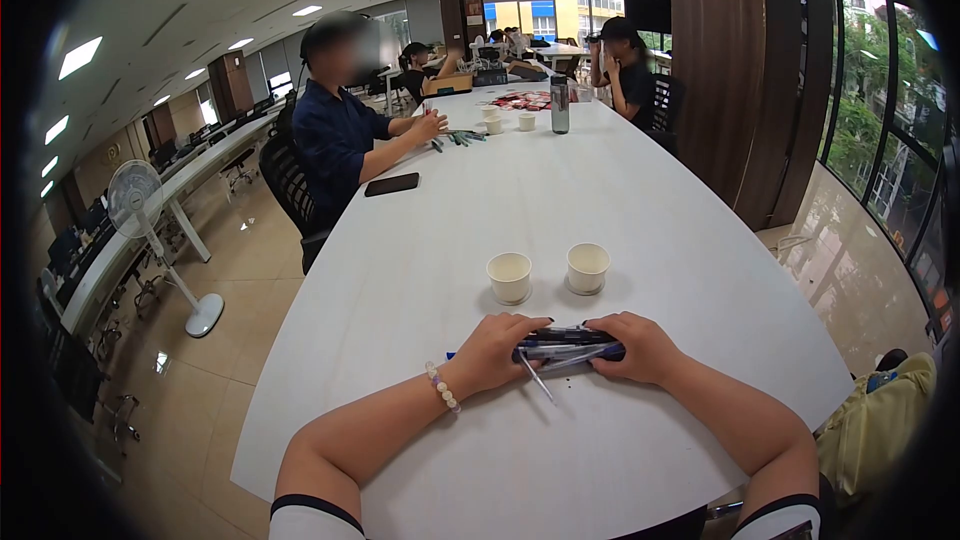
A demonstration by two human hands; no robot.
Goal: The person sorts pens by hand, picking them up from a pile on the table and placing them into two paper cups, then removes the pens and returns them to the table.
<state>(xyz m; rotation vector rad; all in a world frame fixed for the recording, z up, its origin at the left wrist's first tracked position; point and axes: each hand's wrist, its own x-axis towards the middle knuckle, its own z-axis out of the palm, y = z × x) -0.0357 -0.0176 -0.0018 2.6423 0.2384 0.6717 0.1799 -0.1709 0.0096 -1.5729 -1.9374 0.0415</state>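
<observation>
Both my hands grip a bundle of pens [568, 345] low over the white table, near its front edge. My left hand [497, 348] wraps round the left end of the bundle, a beaded bracelet on its wrist. Around the right end, my right hand [637, 345] has its fingers closed. One thin clear pen [538, 380] sticks out of the bundle toward me. Just beyond my hands stand two white paper cups, one on the left [509, 277] and one on the right [587, 268].
A black phone [392, 184] lies at the table's left edge, beside a seated person [340, 135] handling pens. Farther back are more paper cups [493, 124], a dark bottle [559, 105] and red packets [522, 100]. A yellow bag [880, 420] sits at the right.
</observation>
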